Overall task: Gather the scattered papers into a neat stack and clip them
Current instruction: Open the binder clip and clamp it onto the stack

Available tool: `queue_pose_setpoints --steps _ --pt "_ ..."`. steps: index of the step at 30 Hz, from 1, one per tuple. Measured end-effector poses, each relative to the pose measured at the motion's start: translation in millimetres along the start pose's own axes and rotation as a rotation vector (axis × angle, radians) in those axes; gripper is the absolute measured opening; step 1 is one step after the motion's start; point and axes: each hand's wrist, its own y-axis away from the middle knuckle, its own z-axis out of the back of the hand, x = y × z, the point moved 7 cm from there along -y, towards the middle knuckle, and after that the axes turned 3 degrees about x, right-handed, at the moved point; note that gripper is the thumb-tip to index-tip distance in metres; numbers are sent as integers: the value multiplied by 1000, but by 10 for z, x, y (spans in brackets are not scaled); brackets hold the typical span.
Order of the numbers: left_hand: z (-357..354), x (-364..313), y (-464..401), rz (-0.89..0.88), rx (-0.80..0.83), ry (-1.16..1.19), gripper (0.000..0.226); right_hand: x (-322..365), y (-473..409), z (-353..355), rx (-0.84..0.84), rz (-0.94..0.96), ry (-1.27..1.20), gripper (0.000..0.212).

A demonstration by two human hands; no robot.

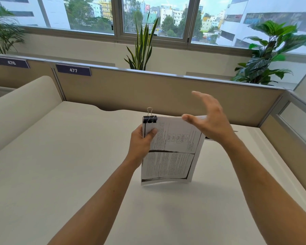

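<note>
A stack of printed papers (171, 152) stands upright over the white desk (60, 165), its lower edge near the desktop. A black binder clip (149, 119) with silver wire handles grips the stack's top left corner. My left hand (141, 142) holds the stack's left edge just below the clip, thumb on the front sheet. My right hand (208, 119) hovers at the top right corner of the stack with its fingers spread; the thumb tip sits at the top edge, and I cannot tell if it touches the paper.
A beige partition (166, 91) with labels 476 and 477 runs behind the desk, and a side panel (290, 131) closes the right. A rounded white divider (21, 106) stands at the left. Plants (141, 46) sit beyond the partition under the windows.
</note>
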Motion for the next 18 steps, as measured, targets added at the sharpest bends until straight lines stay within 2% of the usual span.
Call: queue_pose_setpoints --steps 2,5,8,10,12,16,18 --pt "40 5 1 22 16 4 11 -405 205 -2 -38 -171 -226 90" --pt "47 1 0 55 61 41 13 -866 557 -322 100 -320 -722 105" --pt "10 8 10 96 98 76 16 -1017 946 -728 333 -361 -760 93" --pt "-7 34 16 123 109 81 20 -1054 1156 -940 375 -403 -802 88" --pt "4 94 22 156 95 73 21 -1058 1304 -1109 365 -423 -875 77" --pt "69 263 20 240 19 66 20 -1048 1478 -1359 246 -511 -963 37" --pt "95 335 32 276 -1 44 22 -1062 1547 -1448 180 -564 -957 31"
